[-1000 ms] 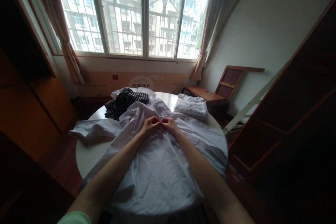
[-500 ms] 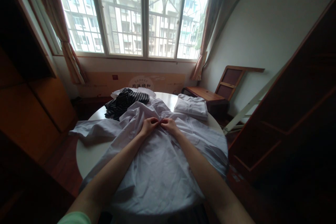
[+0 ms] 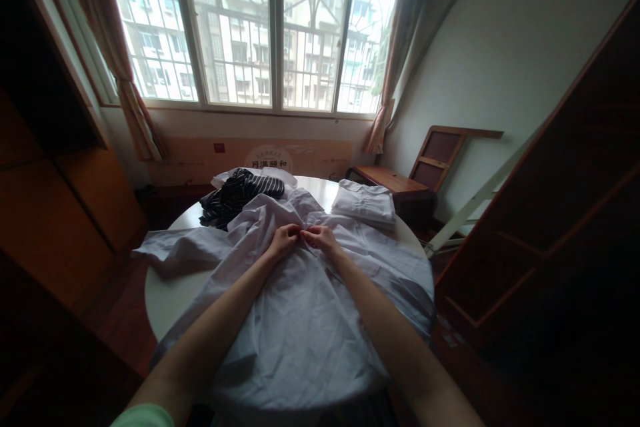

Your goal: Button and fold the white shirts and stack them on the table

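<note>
A white shirt [image 3: 305, 320] lies spread over the round white table [image 3: 163, 297], one sleeve stretched out to the left and its collar toward the window. My left hand [image 3: 284, 240] pinches the cloth of its front opening just below the collar. Close against it, fingertips nearly touching, my right hand [image 3: 321, 239] pinches the same front edge. Whether a button sits between the fingers is too small to make out. Beyond my left hand lies a crumpled black striped garment [image 3: 240, 197]. Past my right hand rests a folded white shirt stack [image 3: 364, 203].
Light cloth [image 3: 280, 177] lies behind the striped garment. A wooden bench [image 3: 390, 180] with a leaning wooden frame [image 3: 437, 157] stands at the back right. Dark furniture [image 3: 540, 233] slants along the right, and an orange-brown cabinet [image 3: 95, 200] stands at left.
My right hand has shifted slightly left, its fingertips closer to my left hand's. The shirt and the other garments lie as before.
</note>
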A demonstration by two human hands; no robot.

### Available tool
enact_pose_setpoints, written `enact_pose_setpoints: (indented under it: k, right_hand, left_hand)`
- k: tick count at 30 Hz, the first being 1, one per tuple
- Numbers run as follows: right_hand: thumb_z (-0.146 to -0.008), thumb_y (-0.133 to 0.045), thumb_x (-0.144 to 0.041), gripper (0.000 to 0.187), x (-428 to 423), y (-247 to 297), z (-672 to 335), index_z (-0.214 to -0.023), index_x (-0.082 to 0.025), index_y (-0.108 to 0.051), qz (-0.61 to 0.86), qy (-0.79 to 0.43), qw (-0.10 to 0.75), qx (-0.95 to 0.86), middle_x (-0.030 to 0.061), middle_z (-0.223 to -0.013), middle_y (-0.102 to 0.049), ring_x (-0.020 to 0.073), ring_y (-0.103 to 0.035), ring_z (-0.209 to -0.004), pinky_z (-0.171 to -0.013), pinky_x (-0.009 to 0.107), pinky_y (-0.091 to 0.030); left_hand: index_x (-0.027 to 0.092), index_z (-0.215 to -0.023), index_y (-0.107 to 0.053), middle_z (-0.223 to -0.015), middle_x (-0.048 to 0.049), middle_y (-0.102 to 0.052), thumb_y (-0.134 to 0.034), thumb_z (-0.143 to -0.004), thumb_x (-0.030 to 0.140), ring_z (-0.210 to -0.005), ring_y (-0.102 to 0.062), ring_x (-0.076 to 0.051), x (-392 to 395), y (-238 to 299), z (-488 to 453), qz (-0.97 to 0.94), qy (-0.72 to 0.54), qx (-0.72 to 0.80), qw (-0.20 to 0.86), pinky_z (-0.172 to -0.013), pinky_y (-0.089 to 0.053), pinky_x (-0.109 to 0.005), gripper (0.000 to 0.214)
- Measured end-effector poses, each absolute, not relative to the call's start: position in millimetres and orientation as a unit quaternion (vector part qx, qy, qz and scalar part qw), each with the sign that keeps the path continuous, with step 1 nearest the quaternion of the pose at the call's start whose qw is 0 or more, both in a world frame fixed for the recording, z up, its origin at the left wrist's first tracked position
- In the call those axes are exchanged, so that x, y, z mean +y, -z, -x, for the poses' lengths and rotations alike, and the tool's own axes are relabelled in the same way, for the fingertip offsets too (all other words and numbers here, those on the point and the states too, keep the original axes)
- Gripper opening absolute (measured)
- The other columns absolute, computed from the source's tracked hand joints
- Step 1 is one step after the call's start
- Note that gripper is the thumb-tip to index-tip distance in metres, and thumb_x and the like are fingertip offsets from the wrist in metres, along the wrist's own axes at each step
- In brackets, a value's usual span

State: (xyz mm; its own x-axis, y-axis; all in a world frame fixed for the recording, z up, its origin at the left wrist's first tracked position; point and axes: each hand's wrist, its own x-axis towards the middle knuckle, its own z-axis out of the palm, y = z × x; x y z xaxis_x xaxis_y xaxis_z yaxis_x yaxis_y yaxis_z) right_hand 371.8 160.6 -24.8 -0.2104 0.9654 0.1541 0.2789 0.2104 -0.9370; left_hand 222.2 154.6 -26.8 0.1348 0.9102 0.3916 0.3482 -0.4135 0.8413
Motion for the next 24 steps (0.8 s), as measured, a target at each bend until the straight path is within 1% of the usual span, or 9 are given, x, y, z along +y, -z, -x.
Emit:
enact_pose_setpoints:
  k: [2,4,7,10,17,21,24]
  right_hand:
    - [-0.063,-0.065,-0.038,0.025,158.8,22.9,-371.8,-0.064,-0.013,-0.064,0.467,-0.41,0.411,-0.667,-0.0032,-0.047,-0.051,0.0069,-0.044,-0.042,-0.042,0.019,-0.035]
    - [-0.062,-0.066,-0.034,0.022,156.9,20.6,-372.3,-0.069,-0.013,-0.066,0.468,-0.391,0.405,-0.681,-0.0026,-0.049,-0.054,0.0079,-0.046,-0.044,-0.043,0.02,-0.035]
    - [-0.062,-0.062,-0.021,0.013,155.8,18.9,-373.3,-0.07,-0.013,-0.067,0.479,-0.336,0.392,-0.71,-0.0008,-0.056,-0.06,0.0104,-0.053,-0.052,-0.051,0.021,-0.04]
    - [-0.062,-0.056,-0.015,0.013,156.8,19.7,-373.3,-0.068,-0.014,-0.068,0.504,-0.297,0.377,-0.718,-0.0007,-0.055,-0.06,0.0111,-0.053,-0.054,-0.054,0.021,-0.04]
    - [-0.065,-0.047,-0.013,0.018,159.6,20.5,-371.2,-0.067,-0.014,-0.065,0.512,-0.361,0.386,-0.677,-0.0026,-0.049,-0.055,0.0086,-0.048,-0.045,-0.047,0.019,-0.04]
    - [-0.064,-0.049,-0.013,0.018,158.9,20.0,-371.6,-0.071,-0.014,-0.064,0.503,-0.375,0.395,-0.671,-0.0034,-0.052,-0.056,0.0075,-0.048,-0.044,-0.044,0.018,-0.039]
    - [-0.061,-0.051,-0.014,0.015,158.4,20.3,-372.5,-0.07,-0.014,-0.064,0.491,-0.378,0.408,-0.67,-0.0039,-0.051,-0.055,0.0071,-0.047,-0.044,-0.043,0.017,-0.038]
  left_hand:
    - [0.013,-0.076,-0.066,-0.075,-0.0041,-0.068,-0.055,-0.065,0.011,-0.07,-0.061,-0.016,154.1,27.9,-222.1,-0.699,-0.472,0.442,0.305,-0.065,-0.047,-0.024,0.016]
    - [0.013,-0.075,-0.065,-0.072,-0.0033,-0.067,-0.058,-0.063,0.012,-0.068,-0.06,-0.016,153.3,28.5,-222.1,-0.703,-0.475,0.431,0.309,-0.064,-0.047,-0.024,0.014]
    - [0.014,-0.069,-0.062,-0.067,-0.0014,-0.064,-0.058,-0.062,0.012,-0.065,-0.058,-0.014,152.6,28.8,-222.2,-0.702,-0.483,0.426,0.303,-0.063,-0.046,-0.023,0.009]
    - [0.015,-0.068,-0.061,-0.066,-0.0005,-0.063,-0.058,-0.062,0.013,-0.064,-0.057,-0.013,152.3,28.6,-222.4,-0.704,-0.484,0.424,0.302,-0.062,-0.046,-0.023,0.007]
    - [0.014,-0.073,-0.06,-0.068,-0.0005,-0.064,-0.059,-0.059,0.013,-0.063,-0.058,-0.013,152.9,28.6,-222.8,-0.685,-0.504,0.409,0.331,-0.061,-0.046,-0.023,0.014]
    - [0.013,-0.076,-0.06,-0.071,-0.0011,-0.064,-0.06,-0.059,0.011,-0.066,-0.059,-0.013,152.5,26.9,-222.7,-0.669,-0.51,0.417,0.344,-0.062,-0.047,-0.023,0.018]
    - [0.013,-0.075,-0.06,-0.069,-0.0001,-0.064,-0.06,-0.058,0.009,-0.065,-0.059,-0.012,151.8,24.7,-222.6,-0.661,-0.511,0.429,0.344,-0.061,-0.048,-0.022,0.018]
